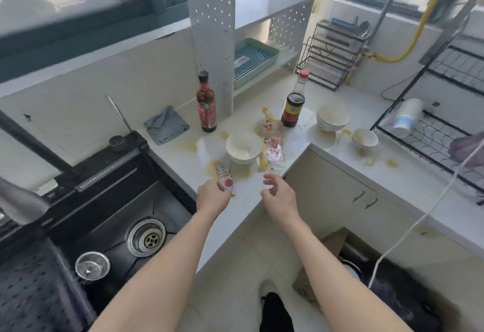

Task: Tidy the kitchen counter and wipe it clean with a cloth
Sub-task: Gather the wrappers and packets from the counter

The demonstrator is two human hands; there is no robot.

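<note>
Left hand [212, 196] grips a small red-and-white packet [225, 180], fingers curled round its lower end; the packet sticks up past the fingertips over the counter [248, 192] edge. Right hand [280, 195] hovers just beside it, fingers loosely curled and apart, holding nothing. Just beyond both sets of fingers sits a white bowl [243, 148] among yellow spills [188, 145], with torn wrappers [273, 152] to the right of it. Farther out stand a dark sauce bottle [207, 103] and a black-lidded jar [292, 110]. The grey cloth [166, 125] lies folded well left of the fingers, near the wall. Two more bowls [332, 119] sit far right.
</note>
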